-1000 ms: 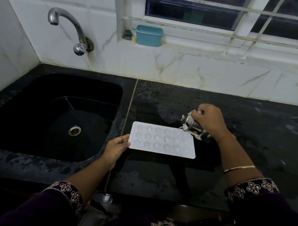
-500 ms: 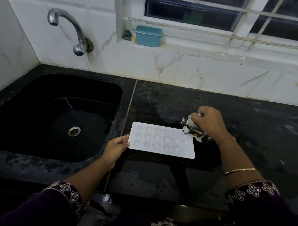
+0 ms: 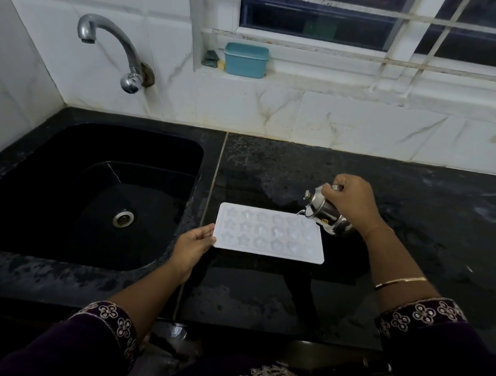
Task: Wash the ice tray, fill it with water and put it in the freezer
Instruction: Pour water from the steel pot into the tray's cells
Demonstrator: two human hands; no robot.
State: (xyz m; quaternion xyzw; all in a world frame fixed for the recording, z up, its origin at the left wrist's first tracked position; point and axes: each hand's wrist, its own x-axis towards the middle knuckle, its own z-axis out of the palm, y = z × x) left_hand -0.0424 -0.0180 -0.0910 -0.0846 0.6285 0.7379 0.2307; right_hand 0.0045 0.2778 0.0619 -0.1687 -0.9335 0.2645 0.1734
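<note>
A white ice tray (image 3: 267, 233) with star-shaped and round moulds lies flat on the black counter (image 3: 274, 297), just right of the sink. My left hand (image 3: 193, 246) holds its left edge between thumb and fingers. My right hand (image 3: 352, 201) grips a small steel jug (image 3: 326, 213), tilted with its spout over the tray's far right corner. Whether water runs from the spout is too fine to tell.
A black sink (image 3: 79, 192) with a steel drain (image 3: 123, 218) lies to the left, under a chrome wall tap (image 3: 115, 48). On the window sill stands a teal box (image 3: 246, 60). Wet counter stretches to the right of the jug.
The jug in my right hand has tipped a little further, spout lower over the tray's right end. My left hand and the tray have stayed in place.
</note>
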